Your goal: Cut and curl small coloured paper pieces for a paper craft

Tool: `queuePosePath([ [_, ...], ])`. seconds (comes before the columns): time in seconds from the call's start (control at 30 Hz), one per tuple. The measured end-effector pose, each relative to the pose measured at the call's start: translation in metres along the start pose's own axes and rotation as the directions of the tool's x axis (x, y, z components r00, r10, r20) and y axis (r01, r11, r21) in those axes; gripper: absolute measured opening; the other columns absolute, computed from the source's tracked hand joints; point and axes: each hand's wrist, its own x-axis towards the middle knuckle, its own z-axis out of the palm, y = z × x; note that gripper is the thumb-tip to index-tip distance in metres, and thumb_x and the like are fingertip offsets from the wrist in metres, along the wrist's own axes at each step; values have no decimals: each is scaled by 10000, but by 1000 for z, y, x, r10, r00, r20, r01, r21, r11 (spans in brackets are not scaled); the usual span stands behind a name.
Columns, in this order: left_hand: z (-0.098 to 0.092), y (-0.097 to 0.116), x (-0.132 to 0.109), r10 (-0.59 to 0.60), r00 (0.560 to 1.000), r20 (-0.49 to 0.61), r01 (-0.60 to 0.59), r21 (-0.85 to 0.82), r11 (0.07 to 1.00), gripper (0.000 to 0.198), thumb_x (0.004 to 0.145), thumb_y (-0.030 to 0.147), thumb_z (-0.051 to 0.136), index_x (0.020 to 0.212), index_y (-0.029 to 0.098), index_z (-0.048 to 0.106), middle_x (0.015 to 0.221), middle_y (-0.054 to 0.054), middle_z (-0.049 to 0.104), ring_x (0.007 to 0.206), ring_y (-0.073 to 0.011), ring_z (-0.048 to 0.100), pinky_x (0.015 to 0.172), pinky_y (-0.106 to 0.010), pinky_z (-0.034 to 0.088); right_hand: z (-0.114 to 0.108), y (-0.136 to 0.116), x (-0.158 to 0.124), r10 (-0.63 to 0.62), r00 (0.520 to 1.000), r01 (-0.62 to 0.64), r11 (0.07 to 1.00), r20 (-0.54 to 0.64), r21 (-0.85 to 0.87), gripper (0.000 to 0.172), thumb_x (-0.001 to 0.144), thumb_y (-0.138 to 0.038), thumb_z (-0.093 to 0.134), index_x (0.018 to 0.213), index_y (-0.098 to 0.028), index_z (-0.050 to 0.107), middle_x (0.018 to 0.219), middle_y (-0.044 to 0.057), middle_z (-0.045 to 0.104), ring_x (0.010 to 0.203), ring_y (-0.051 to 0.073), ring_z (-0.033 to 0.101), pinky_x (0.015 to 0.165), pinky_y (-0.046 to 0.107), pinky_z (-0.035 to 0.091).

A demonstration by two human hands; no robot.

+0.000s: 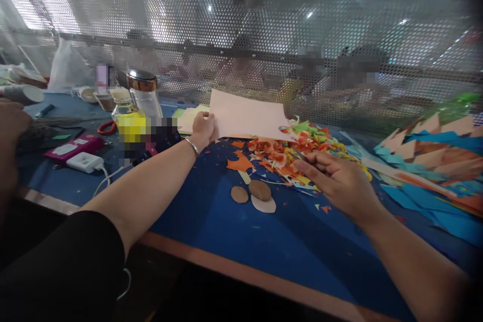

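My left hand (204,128) pinches the left edge of a pale pink paper sheet (247,115), which is raised at a tilt above the table. More light green and cream paper (190,119) lies behind that hand. My right hand (335,178) is closed round a slim dark grey tool (297,152); only its tip shows, and its kind is hidden by the fingers. Beneath and beyond the tool spreads a heap of orange, yellow and green paper scraps (271,153). Two brown oval discs (260,190) and a pale paper oval (263,205) lie in front of it.
Left on the blue table (226,241) stand a glass bottle (145,93) and a jar of yellow liquid (130,121), near a white plug (86,162) with a cable. Layered paper points (433,146) lie at right. Another person's hand (13,115) is at far left. Perforated metal mesh (226,20) rises behind.
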Motion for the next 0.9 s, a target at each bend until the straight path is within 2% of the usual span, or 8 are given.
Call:
queuePosePath([
  [0.13,-1,6,6,-25,999,25,28,-127,991,245,952,330,600,1161,202,603,793,-61,691,734,-183,670,676,-290,537,1,2,0,-1,1000,1,1000,0,-17,515,897,-712,657,785,-210,656,607,-19,504,532,131,421,500,282,322],
  [0.27,-1,9,6,23,993,114,-7,-136,991,374,947,177,510,1316,159,566,945,-118,752,902,-192,728,840,-321,592,-1,5,2,-24,1000,25,999,21,-36,519,907,-715,645,805,-207,660,624,-8,548,539,132,431,504,279,336],
  [0.4,4,-3,-2,101,963,251,-109,20,994,509,863,89,552,1364,174,577,1227,-141,749,1106,-189,721,979,-326,570,0,7,4,-31,999,32,999,26,-24,532,887,-731,654,771,-213,620,610,-25,485,527,122,404,490,270,320],
  [0.5,9,-12,-6,122,929,350,-211,229,950,607,755,107,685,1356,165,619,1359,-163,706,1243,-262,676,1059,-365,532,2,6,3,-23,1000,23,999,-4,-24,560,874,-759,641,743,-217,584,585,-42,415,518,120,378,493,273,298],
  [0.6,14,-12,0,94,902,422,-300,453,840,664,682,129,749,1339,138,654,1406,-178,682,1383,-336,578,1171,-386,433,4,4,2,-32,999,32,999,2,-20,575,869,-775,627,727,-221,564,600,-37,420,527,127,386,500,279,311],
  [0.7,16,-4,15,11,879,476,-352,634,688,613,692,221,765,1295,130,699,1267,-160,749,1362,-354,586,1174,-384,417,3,2,3,-41,999,41,998,13,-48,575,875,-776,612,729,-222,564,629,-21,487,537,132,414,515,278,345],
  [0.77,16,1,26,-47,856,514,-393,708,587,662,699,321,776,1327,129,691,1221,-137,766,1323,-333,611,1150,-366,437,2,1,3,-35,999,36,996,12,-82,591,869,-793,598,725,-221,567,606,-25,479,523,130,407,508,278,340],
  [0.9,17,8,40,-104,808,580,-500,768,402,804,723,538,734,1415,137,647,1380,-143,701,1405,-347,525,1176,-387,395,2,1,3,-36,999,35,992,-4,-120,629,852,-828,582,729,-211,580,591,-26,462,514,127,397,492,280,325],
])
